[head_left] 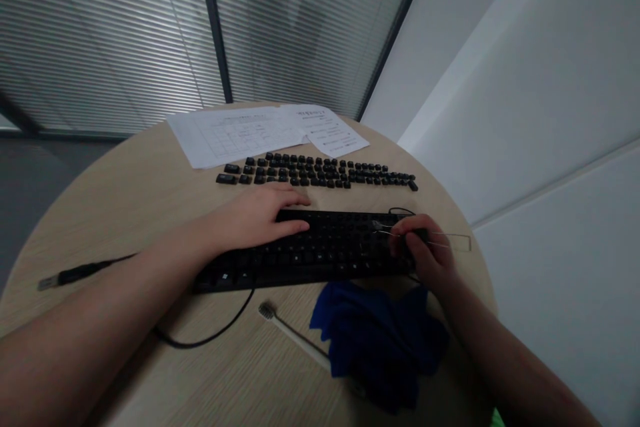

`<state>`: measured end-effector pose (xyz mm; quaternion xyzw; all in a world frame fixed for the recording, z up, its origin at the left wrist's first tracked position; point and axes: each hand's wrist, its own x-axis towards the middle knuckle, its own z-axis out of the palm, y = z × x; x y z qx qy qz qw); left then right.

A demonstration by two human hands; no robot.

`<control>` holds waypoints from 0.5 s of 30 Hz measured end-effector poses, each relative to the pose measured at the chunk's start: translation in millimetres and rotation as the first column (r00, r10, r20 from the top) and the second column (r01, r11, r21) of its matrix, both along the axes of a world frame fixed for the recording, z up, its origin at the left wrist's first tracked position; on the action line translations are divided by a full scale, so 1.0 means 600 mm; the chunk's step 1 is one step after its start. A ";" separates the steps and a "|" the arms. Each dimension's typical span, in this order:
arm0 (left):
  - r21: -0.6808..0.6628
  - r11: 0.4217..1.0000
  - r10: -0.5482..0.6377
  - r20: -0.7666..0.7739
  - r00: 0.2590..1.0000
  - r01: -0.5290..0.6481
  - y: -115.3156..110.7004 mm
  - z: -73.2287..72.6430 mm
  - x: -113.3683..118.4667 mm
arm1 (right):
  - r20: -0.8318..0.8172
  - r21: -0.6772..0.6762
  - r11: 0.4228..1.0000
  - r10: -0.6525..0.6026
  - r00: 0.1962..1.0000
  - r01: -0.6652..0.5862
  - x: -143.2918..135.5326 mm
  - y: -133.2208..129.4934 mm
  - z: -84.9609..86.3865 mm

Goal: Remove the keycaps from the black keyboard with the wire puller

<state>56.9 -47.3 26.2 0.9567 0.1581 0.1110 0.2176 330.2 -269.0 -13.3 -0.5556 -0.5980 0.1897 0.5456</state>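
"What do you make of the keyboard [320, 260]?"

"From my seat, it's black and slim, lying at the middle of the counter [95, 213]. Take that as my dial, twelve pointing away from the wearer. Caps with pale legends show along the near row; the far rows are too dim for me to read."

"And the loose keycaps [314, 181]?"

"At twelve, black, set out in several long rows, wider ones at the left end. Past them, between eleven and twelve, I have two printed sheets [235, 137], overlapping."

"Hands?"

"My left hand [257, 213] is at ten, its grip loose and holding nothing, thumb over the keys and fingers past the far edge. My right hand [427, 253] is at three, its grip pinched closed on a wire puller [421, 235]. One pair of wires points to nine above the keys, the other loop to three. I can't tell whether the tips have caught a key."

"Near side?"

"A crumpled blue cloth [380, 340] at five, touching a pale-handled brush [300, 342] at six. The black cable curls at seven, and a USB plug [75, 273] lies at nine, beyond my left forearm."
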 end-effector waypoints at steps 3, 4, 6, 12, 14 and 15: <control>-0.116 0.992 -0.040 0.104 0.994 0.052 -0.034 0.014 0.009 | 0.071 -0.009 0.997 0.083 0.994 -0.083 -0.013 -0.007 0.007; -0.164 0.985 -0.040 0.124 0.991 0.060 -0.045 0.017 0.012 | 0.082 -0.016 0.994 0.111 0.990 -0.110 -0.019 -0.008 0.009; -0.284 0.956 -0.038 0.150 0.988 0.079 -0.063 0.019 0.017 | 0.075 -0.018 0.986 0.169 0.983 -0.168 -0.034 -0.008 0.011; -0.607 0.777 -0.105 0.135 0.985 0.166 -0.078 0.014 0.021 | -0.006 0.090 0.918 0.387 0.922 -0.385 -0.073 -0.008 0.016; -0.648 0.737 -0.141 0.134 0.981 0.194 -0.077 0.012 0.021 | -0.022 0.093 0.911 0.404 0.914 -0.401 -0.079 -0.009 0.017; -0.658 0.725 -0.150 0.137 0.979 0.203 -0.076 0.010 0.021 | -0.030 0.092 0.909 0.411 0.911 -0.407 -0.080 -0.009 0.017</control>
